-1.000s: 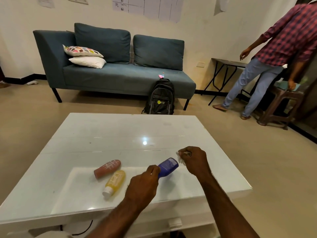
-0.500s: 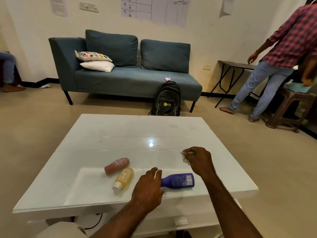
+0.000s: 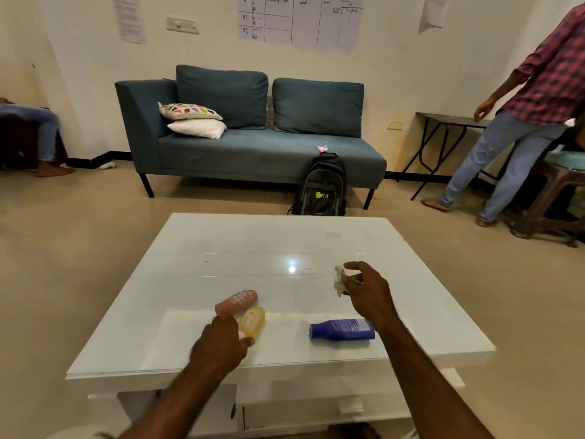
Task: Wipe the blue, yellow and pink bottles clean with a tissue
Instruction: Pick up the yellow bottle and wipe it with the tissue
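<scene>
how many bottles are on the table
3, all lying down: pink bottle and yellow bottle side by side by the left hand, blue bottle near the right forearm.

Warm, dim indoor light, yellowish cast on wall and floor. Source overhead: small round glare spot on glossy white tabletop (image 3: 292,269), broader pale sheen patch near front edge. Soft, weak shadows under sofa (image 3: 253,144) and beneath blue bottle (image 3: 342,329). Wide-angle distortion: wall lines and standing person in checked shirt (image 3: 538,90) lean at right edge, tabletop corners splay. Slight softness overall; left edge blurred, wall chart (image 3: 299,19) writing barely legible. Forearms dark, low detail.
</scene>
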